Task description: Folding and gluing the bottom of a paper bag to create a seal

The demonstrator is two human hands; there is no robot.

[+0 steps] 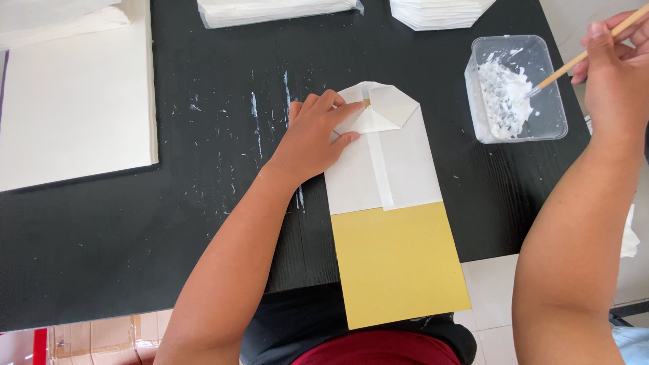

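Head view: left hand (312,138) presses flat, fingers apart, on the light, floppy folded paper bag (389,196); right hand (615,74) pinches a thin brush (588,53) in the glue tub (517,88).

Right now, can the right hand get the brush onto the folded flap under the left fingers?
Probably yes. The right hand holds the brush over the glue tub, and bare table lies between it and the flap, which the left fingers only partly cover.
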